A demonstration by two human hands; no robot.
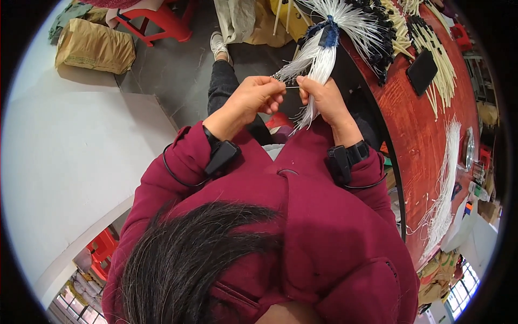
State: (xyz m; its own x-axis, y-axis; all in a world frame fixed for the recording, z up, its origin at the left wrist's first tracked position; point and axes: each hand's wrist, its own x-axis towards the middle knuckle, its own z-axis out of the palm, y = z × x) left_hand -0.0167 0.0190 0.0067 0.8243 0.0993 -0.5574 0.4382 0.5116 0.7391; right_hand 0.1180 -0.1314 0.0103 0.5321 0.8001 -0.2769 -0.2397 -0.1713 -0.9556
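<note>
A thick bundle of white cords [322, 66] hangs over the edge of the red table, bound near its top with a dark blue cloth [329, 33]. My right hand [326, 98] is closed at the bundle, thumb and forefinger pinching one thin white strand [292, 87]. To its left, my left hand [256, 97] pinches the same strand, which runs taut across the short gap between both hands. The loose cord ends dangle below my right hand. Whether the strand belongs to the bundle is hidden by my fingers.
On the red table [404, 129] at right lie a black phone [421, 73], cream cords with dark parts [440, 65] and a white cord bundle [445, 183]. A white table [70, 156] stands left, with a brown paper sack [96, 46] and a red stool [162, 24] beyond.
</note>
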